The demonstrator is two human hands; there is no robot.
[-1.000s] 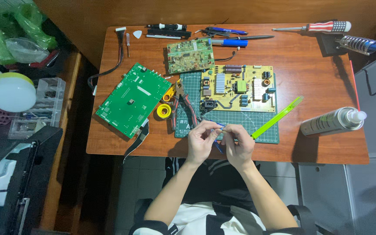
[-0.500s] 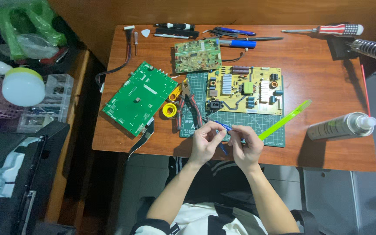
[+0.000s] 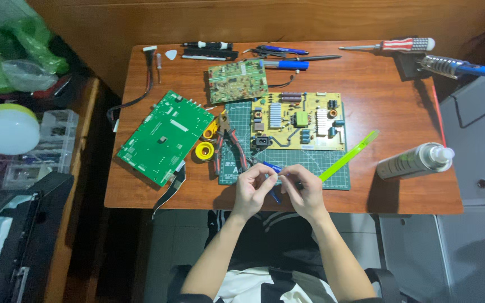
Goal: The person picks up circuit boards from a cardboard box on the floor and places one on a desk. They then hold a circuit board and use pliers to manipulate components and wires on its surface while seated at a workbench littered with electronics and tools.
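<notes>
Both hands have stayed together at the near edge of the surface since the earlier frame. Left hand and right hand pinch a small blue-handled tool between closed fingers. Just beyond the fingers lies a green cutting mat bearing a yellow circuit board; red-handled pliers lie just left.

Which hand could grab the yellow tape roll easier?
Probably the left hand: the yellow tape roll lies up and to its left, closer to it, while the right hand would have to cross over.
</notes>
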